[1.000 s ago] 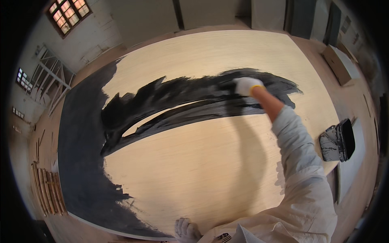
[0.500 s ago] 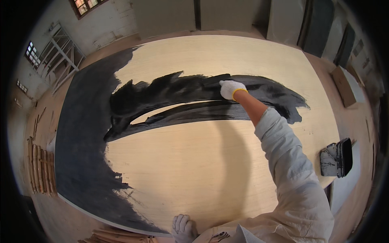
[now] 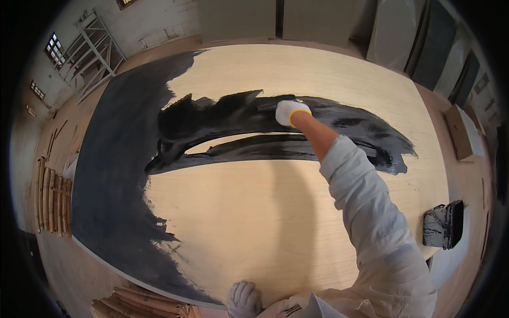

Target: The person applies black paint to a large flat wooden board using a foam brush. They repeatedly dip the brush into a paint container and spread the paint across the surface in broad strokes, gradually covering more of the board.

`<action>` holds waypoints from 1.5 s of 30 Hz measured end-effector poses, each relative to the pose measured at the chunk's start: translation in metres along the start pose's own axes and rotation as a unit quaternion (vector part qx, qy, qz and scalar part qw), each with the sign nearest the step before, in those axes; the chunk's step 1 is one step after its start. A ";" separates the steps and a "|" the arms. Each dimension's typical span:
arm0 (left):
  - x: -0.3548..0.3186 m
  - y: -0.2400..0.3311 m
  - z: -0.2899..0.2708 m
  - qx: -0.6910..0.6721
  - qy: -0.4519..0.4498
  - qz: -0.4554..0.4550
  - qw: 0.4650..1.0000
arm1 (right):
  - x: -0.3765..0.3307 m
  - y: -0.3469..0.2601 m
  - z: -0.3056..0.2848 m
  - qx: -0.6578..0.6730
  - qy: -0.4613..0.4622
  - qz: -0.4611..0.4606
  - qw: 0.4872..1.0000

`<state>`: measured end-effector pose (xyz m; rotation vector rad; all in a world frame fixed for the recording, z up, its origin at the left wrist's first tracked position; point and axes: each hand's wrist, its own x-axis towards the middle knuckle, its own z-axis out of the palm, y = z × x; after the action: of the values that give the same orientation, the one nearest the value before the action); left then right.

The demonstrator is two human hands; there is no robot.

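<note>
A large pale wooden board (image 3: 265,222) lies flat before me, its left part coated in dark paint (image 3: 111,175), with broad black strokes (image 3: 238,132) across its upper middle. My right hand (image 3: 289,111), in a white glove with a yellow cuff, reaches far out and presses down on the black strokes; whatever tool it grips is hidden under the glove. My left hand (image 3: 245,299), also white-gloved, rests on the board's near edge with fingers spread.
A paint tray with a dark-stained cloth (image 3: 444,225) sits by the board's right edge. Stacked wooden strips (image 3: 50,193) lie on the floor to the left, more below (image 3: 143,302). A white metal frame (image 3: 93,50) leans at back left; panels (image 3: 313,21) stand at the back.
My right hand has swept leftward along the black strokes, from their right end toward the middle. The left hand has stayed on the near edge.
</note>
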<state>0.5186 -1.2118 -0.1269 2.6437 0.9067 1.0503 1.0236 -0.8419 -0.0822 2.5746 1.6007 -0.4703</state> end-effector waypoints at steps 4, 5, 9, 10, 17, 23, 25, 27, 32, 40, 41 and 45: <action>-0.005 -0.010 -0.017 -0.098 -0.090 -0.029 0.991 | -0.028 0.060 -0.016 -0.008 0.000 0.047 0.999; -0.006 -0.013 -0.019 -0.102 -0.109 -0.029 0.988 | -0.033 0.090 -0.029 -0.041 -0.044 0.038 0.997; -0.004 -0.006 -0.023 -0.079 -0.133 -0.041 0.987 | 0.016 0.107 -0.018 -0.145 -0.081 0.038 0.985; -0.004 -0.003 -0.025 -0.068 -0.122 -0.043 0.989 | 0.025 0.092 -0.022 -0.154 -0.085 0.032 0.984; -0.024 -0.012 -0.022 -0.053 -0.152 -0.032 0.986 | 0.081 -0.004 -0.005 -0.057 -0.024 0.003 0.998; -0.017 -0.021 -0.008 -0.110 -0.110 -0.026 0.987 | 0.076 -0.045 -0.021 -0.048 -0.023 -0.012 0.999; -0.013 -0.021 -0.018 -0.115 -0.143 -0.029 0.983 | 0.080 -0.065 -0.024 -0.073 -0.023 -0.038 0.996; 0.009 -0.014 -0.026 -0.113 -0.124 -0.043 0.985 | 0.082 -0.090 -0.022 -0.042 -0.018 -0.034 0.998; 0.017 -0.015 -0.027 -0.135 -0.109 -0.068 0.982 | 0.115 -0.164 -0.011 -0.050 -0.006 -0.092 0.994; 0.002 -0.023 -0.014 -0.099 -0.094 -0.059 0.989 | 0.122 -0.146 0.014 -0.126 0.103 -0.227 0.960; -0.001 -0.023 -0.015 -0.083 -0.090 -0.057 0.991 | 0.129 -0.130 -0.001 -0.260 0.028 -0.263 0.929; -0.020 -0.023 -0.013 -0.071 -0.128 -0.071 0.987 | 0.134 -0.120 -0.021 -0.464 -0.008 -0.243 0.852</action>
<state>0.4873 -1.2062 -0.1370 2.4804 0.9118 0.6961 0.9764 -0.6671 -0.0896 1.4479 1.8292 0.2435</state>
